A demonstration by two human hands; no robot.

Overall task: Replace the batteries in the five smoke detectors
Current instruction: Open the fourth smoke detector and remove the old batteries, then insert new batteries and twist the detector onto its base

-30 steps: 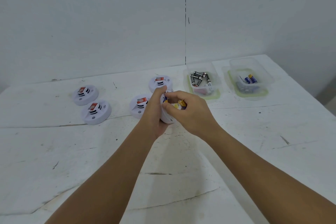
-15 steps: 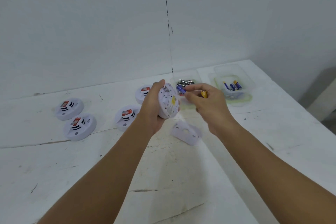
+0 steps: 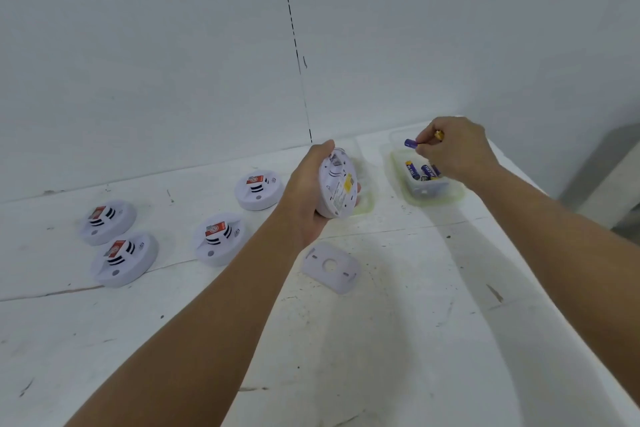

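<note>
four detectors (image 3: 257, 190) lie face up on the white surface (image 3: 398, 340) toward its far left, two as a pair close to the left edge and two nearer the middle. a fifth detector (image 3: 338, 188) is off the surface, tilted on edge with its back showing, the left hand (image 3: 308, 191) holding it with the grip curled round its rim. its cover (image 3: 330, 266) lies flat on the surface just below that hand. near the far right corner sits a clear tub (image 3: 429, 198) with blue batteries (image 3: 422, 172) inside. above it the right hand (image 3: 453, 149) pinches a blue battery (image 3: 411, 143), grip narrow, a gold end showing behind the fingers. a second tub (image 3: 367, 208) sits partly hidden behind the held detector.
</note>
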